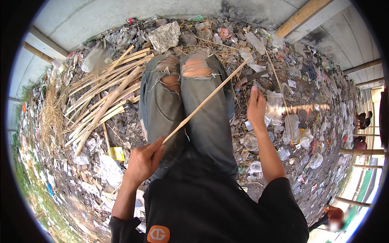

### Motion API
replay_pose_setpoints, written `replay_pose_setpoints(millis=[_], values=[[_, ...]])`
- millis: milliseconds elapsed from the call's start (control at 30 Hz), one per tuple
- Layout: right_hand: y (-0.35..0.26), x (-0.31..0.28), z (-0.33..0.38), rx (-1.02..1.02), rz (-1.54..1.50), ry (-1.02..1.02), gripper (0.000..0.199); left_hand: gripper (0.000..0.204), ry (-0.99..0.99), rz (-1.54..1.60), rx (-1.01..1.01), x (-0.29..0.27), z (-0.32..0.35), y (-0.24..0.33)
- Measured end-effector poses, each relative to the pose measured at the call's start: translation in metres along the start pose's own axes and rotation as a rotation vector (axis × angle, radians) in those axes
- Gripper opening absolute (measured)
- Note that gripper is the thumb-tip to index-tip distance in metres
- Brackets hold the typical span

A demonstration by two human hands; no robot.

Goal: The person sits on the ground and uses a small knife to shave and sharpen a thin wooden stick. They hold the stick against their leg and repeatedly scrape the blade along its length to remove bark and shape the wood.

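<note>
The stick (206, 99), pale and slender with a knot partway up, runs slantwise across the jeans (206, 129), its lower end in the left hand (144, 161) and its far end beyond the right thigh. The left hand is closed around that end, thumb and fingers pinching it; whether the stick touches the jeans, I cannot tell. The right hand (257, 109) is off the stick, raised beside the right thigh with its thumb pointing away from the body; its fingers are partly hidden, so I cannot tell whether it is curled around anything. Just beyond its fingertips lies a knife (242, 84) with a brown handle and dark blade, and a long thin strip (275, 73) slants past on the outer side. Clear plastic (291, 126) lies on the ground to the right. Left of the knees, pale strips (87, 103) lie in a loose heap, a thicker pole (108, 109) across them, with straw (54, 99) farther left and a yellow packet (117, 154) near the left hand. A rough rock (165, 36) sits ahead of the knees, before the grey wall (121, 12). Litter covers much of the ground; another person (334, 214) is visible at lower right.
</note>
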State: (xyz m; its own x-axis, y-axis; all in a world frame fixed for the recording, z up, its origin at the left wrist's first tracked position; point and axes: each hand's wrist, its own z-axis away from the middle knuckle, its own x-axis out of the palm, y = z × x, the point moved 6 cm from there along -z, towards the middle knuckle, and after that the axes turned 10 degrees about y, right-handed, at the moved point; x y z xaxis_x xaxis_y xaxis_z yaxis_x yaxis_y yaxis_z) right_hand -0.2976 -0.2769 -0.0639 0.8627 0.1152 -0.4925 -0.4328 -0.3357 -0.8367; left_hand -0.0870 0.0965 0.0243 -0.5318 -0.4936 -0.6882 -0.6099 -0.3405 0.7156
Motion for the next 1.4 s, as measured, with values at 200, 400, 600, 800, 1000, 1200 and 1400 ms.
replay_pose_setpoints(millis=[200, 400, 600, 800, 1000, 1200, 1400], values=[[-0.110, -0.005, 0.042, -0.256, 0.020, -0.327, 0.044, 0.027, 0.017, -0.074, 0.120, 0.037, -0.055, 0.024], [-0.125, 0.026, 0.072, -0.318, 0.195, -0.519, 0.048, 0.028, 0.007, -0.143, 0.154, 0.047, -0.075, 0.050], [-0.124, 0.030, 0.073, -0.287, 0.147, -0.485, 0.050, 0.026, 0.017, -0.189, 0.188, 0.047, -0.071, 0.046], [-0.135, 0.037, 0.080, -0.346, 0.213, -0.478, 0.049, 0.028, 0.030, -0.218, 0.210, 0.042, -0.055, 0.033], [-0.121, 0.038, 0.069, -0.307, 0.207, -0.415, 0.053, 0.030, -0.013, -0.255, 0.143, 0.001, 0.003, 0.011], [-0.075, 0.023, -0.004, -0.024, 0.132, -0.201, 0.061, 0.030, 0.026, -0.310, 0.108, -0.056, 0.084, -0.025], [-0.033, -0.040, -0.064, 0.105, -0.181, 0.078, 0.057, 0.031, 0.125, -0.245, -0.019, -0.068, 0.103, -0.052]])
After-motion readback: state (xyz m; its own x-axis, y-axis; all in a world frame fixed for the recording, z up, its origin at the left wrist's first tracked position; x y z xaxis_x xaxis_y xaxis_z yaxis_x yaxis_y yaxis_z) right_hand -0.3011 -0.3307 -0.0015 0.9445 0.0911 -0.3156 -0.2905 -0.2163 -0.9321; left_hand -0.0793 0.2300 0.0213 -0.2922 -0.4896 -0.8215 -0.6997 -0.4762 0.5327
